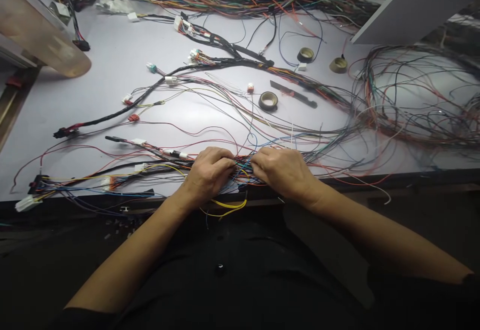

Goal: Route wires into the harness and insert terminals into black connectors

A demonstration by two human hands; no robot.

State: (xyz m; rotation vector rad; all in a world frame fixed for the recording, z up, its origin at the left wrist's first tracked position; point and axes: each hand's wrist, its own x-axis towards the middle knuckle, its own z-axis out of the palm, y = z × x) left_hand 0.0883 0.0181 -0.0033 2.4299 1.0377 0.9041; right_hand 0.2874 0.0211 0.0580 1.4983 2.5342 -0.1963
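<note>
Both hands rest at the near edge of the table (112, 60), the left hand (208, 172) just beside the right hand (282, 170), with a bundle of loose wires (243, 164) between them. Behind the hands lies a tape roll (268, 101), with a flat strip (293, 94) just to its right. Farther back and to the right lie two more tape rolls (305, 54), side by side. A wrapped harness (157, 87) runs across the table's left half, behind the left hand. A tangle of wires (416, 95) lies to the right.
</note>
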